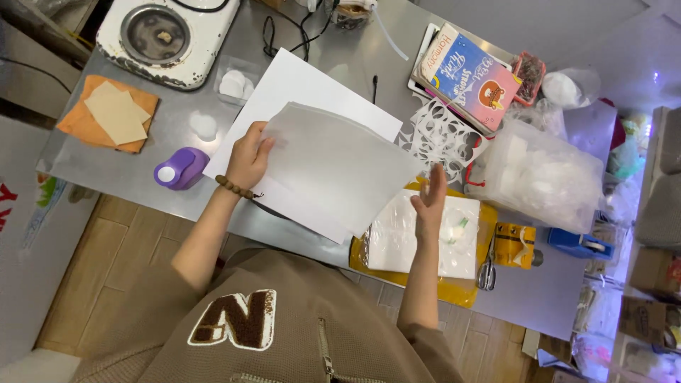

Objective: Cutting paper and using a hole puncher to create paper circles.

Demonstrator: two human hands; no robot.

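My left hand (248,157) grips the near left edge of a thin stack of translucent white sheets (333,167), lifted and tilted over a larger white sheet of paper (298,89) lying on the grey table (99,167). A brown bead bracelet circles that wrist. My right hand (429,202) hovers with fingers apart at the right corner of the sheets, holding nothing. Under it a clear plastic sleeve of white paper (418,245) rests on a yellow envelope (461,287).
A purple paper punch (181,168) sits left of my left hand. Orange cloth with tan paper (110,113) and a white round appliance (167,35) lie far left. Books (468,74), cut-out white paper (440,135), a plastic bag (539,177), scissors (486,273) and a blue tape dispenser (582,245) crowd the right.
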